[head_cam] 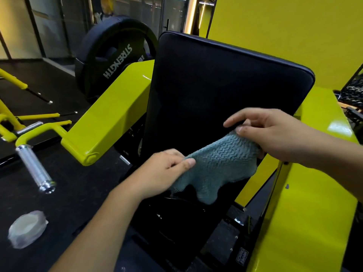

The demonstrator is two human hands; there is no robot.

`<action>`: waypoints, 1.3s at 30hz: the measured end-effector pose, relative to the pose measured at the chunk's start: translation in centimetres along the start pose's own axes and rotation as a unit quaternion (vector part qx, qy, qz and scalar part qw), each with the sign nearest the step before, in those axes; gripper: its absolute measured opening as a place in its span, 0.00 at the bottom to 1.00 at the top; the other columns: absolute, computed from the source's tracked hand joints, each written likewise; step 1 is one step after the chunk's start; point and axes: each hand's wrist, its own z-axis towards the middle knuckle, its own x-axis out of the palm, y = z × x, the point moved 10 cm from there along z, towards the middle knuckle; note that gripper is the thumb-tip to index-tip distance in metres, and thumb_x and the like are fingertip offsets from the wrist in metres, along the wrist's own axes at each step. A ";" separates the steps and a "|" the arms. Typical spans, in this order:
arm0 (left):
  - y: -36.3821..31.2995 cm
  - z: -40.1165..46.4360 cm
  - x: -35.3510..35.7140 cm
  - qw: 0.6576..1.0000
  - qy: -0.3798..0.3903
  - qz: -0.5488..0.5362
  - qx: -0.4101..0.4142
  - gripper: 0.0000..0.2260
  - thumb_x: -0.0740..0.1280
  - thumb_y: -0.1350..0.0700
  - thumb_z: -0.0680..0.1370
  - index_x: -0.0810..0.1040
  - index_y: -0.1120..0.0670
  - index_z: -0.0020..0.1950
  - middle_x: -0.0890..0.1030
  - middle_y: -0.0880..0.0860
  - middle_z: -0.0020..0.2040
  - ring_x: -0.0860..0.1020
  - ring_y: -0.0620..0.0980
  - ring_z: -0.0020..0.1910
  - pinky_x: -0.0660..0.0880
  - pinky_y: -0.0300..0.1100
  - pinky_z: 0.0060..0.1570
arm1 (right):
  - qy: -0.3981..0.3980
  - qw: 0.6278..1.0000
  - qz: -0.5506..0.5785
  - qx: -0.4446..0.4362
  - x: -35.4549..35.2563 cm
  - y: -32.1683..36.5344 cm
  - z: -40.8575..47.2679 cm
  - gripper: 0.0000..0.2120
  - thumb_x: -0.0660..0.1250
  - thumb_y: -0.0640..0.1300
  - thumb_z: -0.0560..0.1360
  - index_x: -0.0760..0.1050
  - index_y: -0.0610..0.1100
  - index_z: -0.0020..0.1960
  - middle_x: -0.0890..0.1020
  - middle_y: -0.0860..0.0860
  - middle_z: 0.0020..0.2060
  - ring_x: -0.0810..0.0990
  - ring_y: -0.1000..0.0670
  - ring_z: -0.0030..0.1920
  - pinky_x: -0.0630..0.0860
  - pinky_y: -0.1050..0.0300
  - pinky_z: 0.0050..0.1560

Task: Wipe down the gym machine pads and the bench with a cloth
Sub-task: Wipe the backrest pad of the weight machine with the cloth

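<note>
Teal cloth [214, 165] is hanging stretched before the black pad [216, 85], left hand [163, 171] and right hand [273, 130] both pinching its corners; seemingly untouching, it's risking slipping free if either pinch loosens.

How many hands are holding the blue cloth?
2. The left hand pinches the cloth at its left edge; the right hand grips its upper right end, both in front of the black pad.

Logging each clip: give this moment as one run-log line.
left hand: pinches blue-green textured cloth | right hand: pinches cloth's other end | cloth: stretched before black padded upright machine pad
</note>
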 end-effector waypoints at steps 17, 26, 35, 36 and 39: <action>-2.0 -2.0 2.6 0.954 0.127 -0.261 -0.079 0.11 0.77 0.55 0.76 0.86 0.58 0.55 0.87 0.60 0.52 0.86 0.57 0.52 0.83 0.50 0.52 | 0.038 0.997 -0.062 0.012 1.8 0.3 -0.6 0.13 0.71 0.57 0.78 0.79 0.48 0.43 0.77 0.59 0.28 0.73 0.61 0.28 0.69 0.60 0.32; 1.0 -2.5 6.0 0.907 0.073 -0.367 -0.193 0.12 0.70 0.53 0.82 0.84 0.60 0.59 0.86 0.60 0.55 0.84 0.62 0.57 0.76 0.62 0.65 | -0.028 0.995 -0.089 -0.033 2.4 0.5 -0.1 0.11 0.68 0.57 0.80 0.70 0.53 0.48 0.82 0.51 0.42 0.81 0.50 0.42 0.79 0.45 0.42; -3.7 -3.0 4.4 0.791 0.099 -0.603 -0.030 0.26 0.65 0.53 0.77 0.73 0.61 0.74 0.75 0.67 0.71 0.74 0.67 0.69 0.69 0.63 0.70 | -0.017 0.959 0.254 0.128 5.2 -3.0 -0.8 0.13 0.68 0.54 0.81 0.75 0.45 0.57 0.86 0.45 0.46 0.87 0.48 0.42 0.81 0.52 0.39; -4.6 -2.8 4.3 0.779 0.106 -0.618 -0.011 0.26 0.63 0.53 0.78 0.71 0.60 0.76 0.73 0.67 0.73 0.72 0.67 0.72 0.66 0.63 0.73 | -0.004 0.958 0.249 0.141 6.1 -3.0 -1.1 0.14 0.68 0.55 0.81 0.75 0.45 0.56 0.86 0.45 0.46 0.86 0.49 0.41 0.80 0.53 0.39; -6.3 -2.3 4.0 0.773 0.101 -0.626 0.016 0.24 0.60 0.55 0.82 0.71 0.61 0.77 0.72 0.65 0.75 0.69 0.64 0.76 0.62 0.61 0.76 | 0.033 0.978 0.147 0.147 7.6 -3.0 -1.6 0.15 0.70 0.57 0.79 0.74 0.46 0.55 0.85 0.48 0.40 0.84 0.51 0.34 0.80 0.54 0.31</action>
